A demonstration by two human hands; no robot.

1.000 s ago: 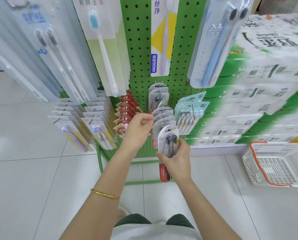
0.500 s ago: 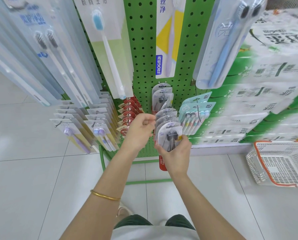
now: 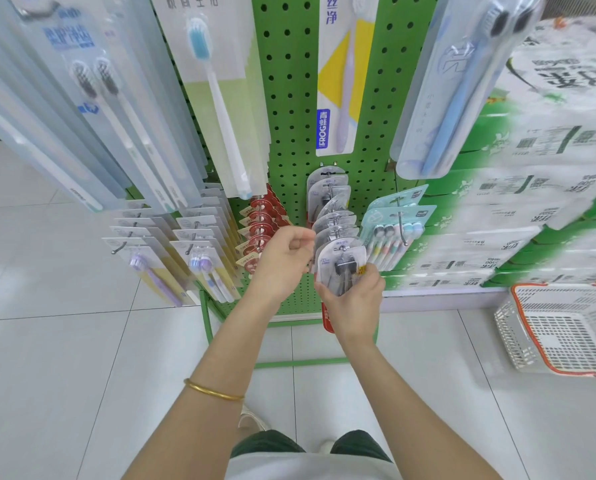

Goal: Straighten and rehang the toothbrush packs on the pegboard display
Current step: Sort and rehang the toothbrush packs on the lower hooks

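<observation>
**While Hooking the Front Pack: Slips to Watch**

While facing the green perforated metal pegboard (image 3: 289, 98), working low down at the middle peg. Gripping with the right hand (image 3: 353, 299), from below, the clear round-topped blister toothbrush pack with dark bristles (image 3: 341, 268), thumb on one edge and fingers round the other. Held at the front of the row of matching packs (image 3: 329, 197), hang-hole at or just over the steel peg tip (image 3: 341, 248); cannot tell which. Curled against the row's left edge, the left hand (image 3: 282, 258); pinching a pack or merely steadying it, cannot tell.

Likely trouble, biggest first:
- Dragging the whole row forward off the peg through a tug from the left hand.
- Knocking the neighbouring mint-green card packs (image 3: 397, 220) askew with the right wrist.
- Missing the small hole and dropping the pack onto the white tiled floor (image 3: 64, 341) through an early release.

Counted: one pegboard, one white plastic basket with an orange rim (image 3: 563, 330), two hands, about six dark-bristled packs including the held one, two mint-green packs, one peg tip.
</observation>
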